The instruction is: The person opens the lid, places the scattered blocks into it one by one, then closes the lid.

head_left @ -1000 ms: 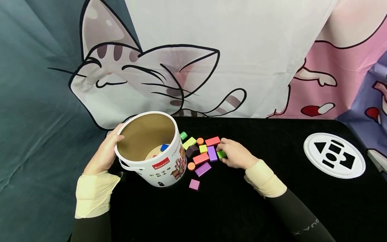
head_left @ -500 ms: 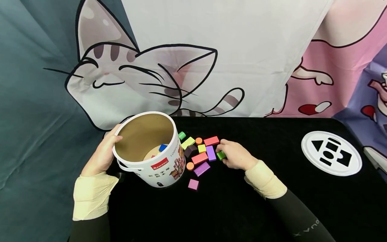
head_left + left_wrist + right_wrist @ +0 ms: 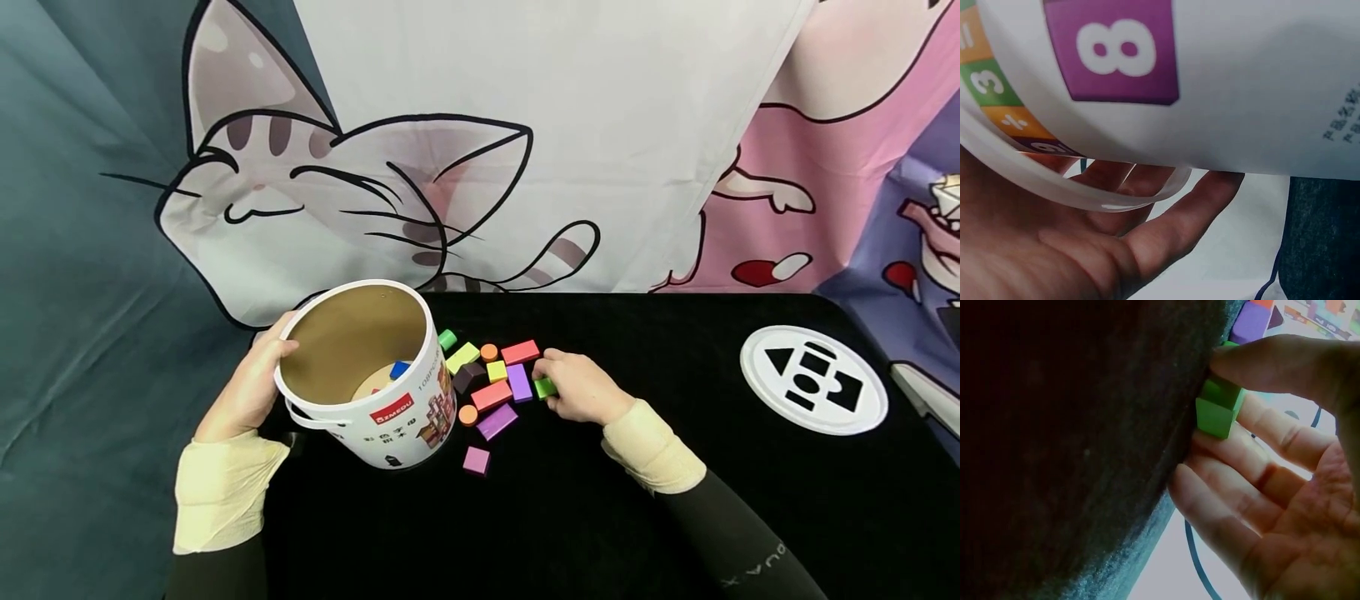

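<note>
On the left of the head view, my left hand (image 3: 243,387) holds a white bucket (image 3: 351,415) by its rim, the thumb hooked over the inside. The left wrist view has its fingers (image 3: 1172,240) against the outer wall, behind the pale carrying handle (image 3: 1079,197). The bucket leans toward me, and a few blocks, one of them blue (image 3: 399,370), show at its bottom. My right hand (image 3: 581,387) pinches a green block (image 3: 1219,412) between thumb and fingers, low at the black tabletop. Next to that block stands a purple block (image 3: 519,382).
Several coloured blocks lie between bucket and right hand, among them a red block (image 3: 521,352), a dark block (image 3: 469,378) and an orange cylinder (image 3: 468,415). A pink block (image 3: 476,461) sits nearer me. A white lid with cut-out shapes (image 3: 765,392) lies at the right.
The whole head view has shifted slightly, so things appear a little further left. Both hands keep their holds, and the blocks stay where they were.
</note>
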`<state>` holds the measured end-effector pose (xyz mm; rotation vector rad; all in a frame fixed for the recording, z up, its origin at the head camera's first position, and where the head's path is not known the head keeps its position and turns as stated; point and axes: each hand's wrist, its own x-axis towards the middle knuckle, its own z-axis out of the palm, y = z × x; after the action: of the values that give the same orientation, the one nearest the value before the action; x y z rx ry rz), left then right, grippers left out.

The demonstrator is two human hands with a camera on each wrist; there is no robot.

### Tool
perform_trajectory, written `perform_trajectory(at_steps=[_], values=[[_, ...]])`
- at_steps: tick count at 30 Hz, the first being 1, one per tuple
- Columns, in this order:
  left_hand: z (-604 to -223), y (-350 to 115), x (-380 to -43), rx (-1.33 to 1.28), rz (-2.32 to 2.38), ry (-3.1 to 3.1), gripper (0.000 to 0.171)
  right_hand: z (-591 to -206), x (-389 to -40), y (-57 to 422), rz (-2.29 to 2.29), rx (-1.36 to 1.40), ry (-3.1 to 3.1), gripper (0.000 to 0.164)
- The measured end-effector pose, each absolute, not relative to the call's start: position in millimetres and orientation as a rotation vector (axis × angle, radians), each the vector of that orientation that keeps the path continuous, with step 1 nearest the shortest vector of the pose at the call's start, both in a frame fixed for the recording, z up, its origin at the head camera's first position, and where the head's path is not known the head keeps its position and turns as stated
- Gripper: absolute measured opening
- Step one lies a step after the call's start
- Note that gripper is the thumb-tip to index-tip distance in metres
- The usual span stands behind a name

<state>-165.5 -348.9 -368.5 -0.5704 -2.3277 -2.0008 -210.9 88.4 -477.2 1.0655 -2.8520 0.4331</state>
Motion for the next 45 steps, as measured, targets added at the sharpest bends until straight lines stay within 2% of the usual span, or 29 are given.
perform_trajectory(at_steps=[22,30,37,45], values=[[-368.4,-349.3,-163.8,-0.558,-2.017,-2.317,0.05,-468.5,-224.3,82.6,0.533,1.002,-2.877,0.026],[-370.1,-348.4,-164.8,-0.557,-2.033,-2.292,0.051,-412.4,-236.0,62.5,0.712,1.022,-2.679,0.018],[-369.6,-348.7,-165.1,-0.543,-2.03,-2.288,0.051,-361.6,-233.9,31.4,0.926,1.101,-2.494,0.024],[-369.1,-347.1,-165.5,-0.531,-2.031,-2.296,0.051,-329.5,-222.4,-2.2,1.061,1.218,-2.308,0.027]])
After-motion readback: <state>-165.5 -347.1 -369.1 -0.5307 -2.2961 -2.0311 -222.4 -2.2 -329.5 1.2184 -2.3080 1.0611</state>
